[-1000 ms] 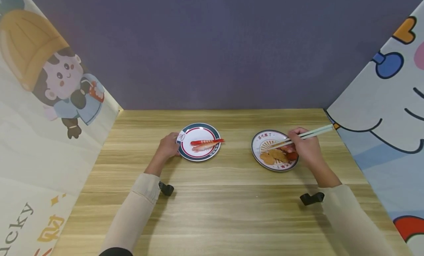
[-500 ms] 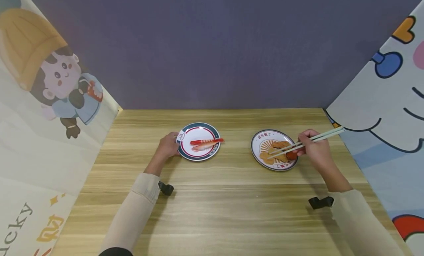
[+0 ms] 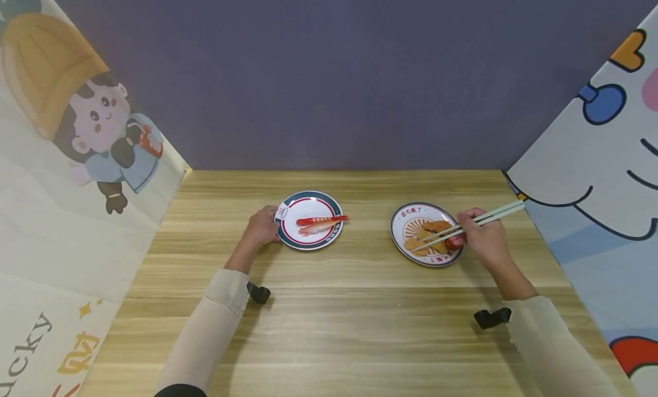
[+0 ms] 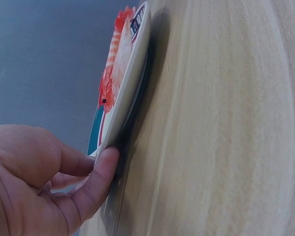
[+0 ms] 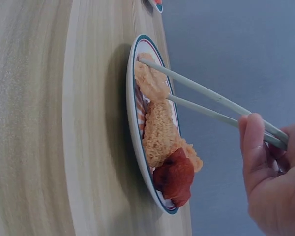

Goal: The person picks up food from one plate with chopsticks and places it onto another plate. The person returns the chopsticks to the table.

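Note:
At the left, a white plate with a dark teal rim carries red-and-white shrimp. My left hand pinches that plate's edge; the left wrist view shows the plate slightly tilted. In my right hand are pale green chopsticks, slanting down over a second plate. On it lie a smooth tan piece of food, a breaded fried piece and a glossy red-brown piece. The chopstick tips straddle the smooth tan piece.
Both plates stand on a wood-grain table, a gap between them. A dark grey panel rises behind the table. Printed cartoon panels flank it, left and right. A black wrist mount sits below my right hand.
My right hand has drawn back to the right and slightly toward me, and the chopstick tips have shifted nearer the front of the plate. My left hand and its plate stay in place.

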Demonstrator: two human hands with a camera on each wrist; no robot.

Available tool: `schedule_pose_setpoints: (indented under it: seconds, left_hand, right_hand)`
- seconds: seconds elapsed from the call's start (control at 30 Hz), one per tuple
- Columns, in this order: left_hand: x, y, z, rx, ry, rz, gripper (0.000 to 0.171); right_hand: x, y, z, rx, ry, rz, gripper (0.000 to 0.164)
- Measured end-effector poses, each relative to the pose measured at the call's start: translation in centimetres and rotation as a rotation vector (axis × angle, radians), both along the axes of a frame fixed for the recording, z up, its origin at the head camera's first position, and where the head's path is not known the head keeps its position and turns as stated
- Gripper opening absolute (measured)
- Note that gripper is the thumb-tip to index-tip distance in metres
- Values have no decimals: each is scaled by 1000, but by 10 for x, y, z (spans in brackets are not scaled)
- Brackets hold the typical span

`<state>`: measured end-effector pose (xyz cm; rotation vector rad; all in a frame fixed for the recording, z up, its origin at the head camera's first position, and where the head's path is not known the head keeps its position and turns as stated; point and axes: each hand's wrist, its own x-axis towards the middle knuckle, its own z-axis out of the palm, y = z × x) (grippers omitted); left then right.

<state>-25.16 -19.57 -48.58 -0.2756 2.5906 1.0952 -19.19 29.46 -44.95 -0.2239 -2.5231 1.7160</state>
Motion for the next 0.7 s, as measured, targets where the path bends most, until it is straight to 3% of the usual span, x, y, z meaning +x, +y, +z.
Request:
schedule_pose_setpoints:
  seconds: [0.23,0.53,0.7]
  left_hand:
    - [0,0,0,1,6,4,51]
    - [-1,-1,-1,6,9,4,52]
    - [-2,0,-2,4,-3,9,52]
  right_hand:
    - [-2,9,-6,-219,5,-48,18]
    - [-1,10,-6,-197,-9,-41,21]
    - [-2,11,-5,-289,-8,-57,20]
